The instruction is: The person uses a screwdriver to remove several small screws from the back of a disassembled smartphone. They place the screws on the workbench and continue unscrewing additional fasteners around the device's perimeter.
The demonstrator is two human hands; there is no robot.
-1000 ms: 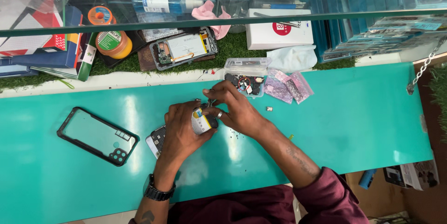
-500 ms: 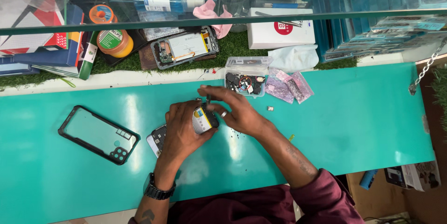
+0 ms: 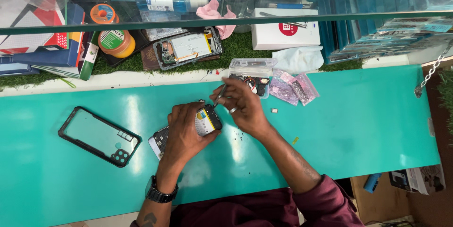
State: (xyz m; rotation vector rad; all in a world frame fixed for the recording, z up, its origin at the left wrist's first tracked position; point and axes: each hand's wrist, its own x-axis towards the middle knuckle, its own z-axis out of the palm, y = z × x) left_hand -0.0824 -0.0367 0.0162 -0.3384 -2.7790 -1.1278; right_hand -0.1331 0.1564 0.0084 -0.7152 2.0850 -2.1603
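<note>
So closest to the person, the left hand (image 3: 181, 130) with a black wristwatch (image 3: 161, 194) is pressed down flat-ish over an opened-up phone (image 3: 200, 122) lying on the teal counter (image 3: 354, 128), fingers curled around it to pin it in place, and you can see the yellow and white battery area poking out past the fingertips. The right hand (image 3: 243, 109) is right beside it, pinched closed around a thin metal tool, looks like tweezers (image 3: 219, 96), with the tip aimed down at the top end of the phone. Can't really tell whether the tip is actually touching anything in there. Off to the left and well apart from the hands sits a clear phone case with a black rim (image 3: 99, 136), lying flat. Just past the right hand there's a small clear plastic parts box (image 3: 251, 69) with tiny bits inside, and next to that a couple of pinkish little bags (image 3: 293, 88). Further back on the fake grass strip is another stripped phone (image 3: 189, 47), a yellow tape roll (image 3: 116, 43), and a white box (image 3: 284, 35).
</note>
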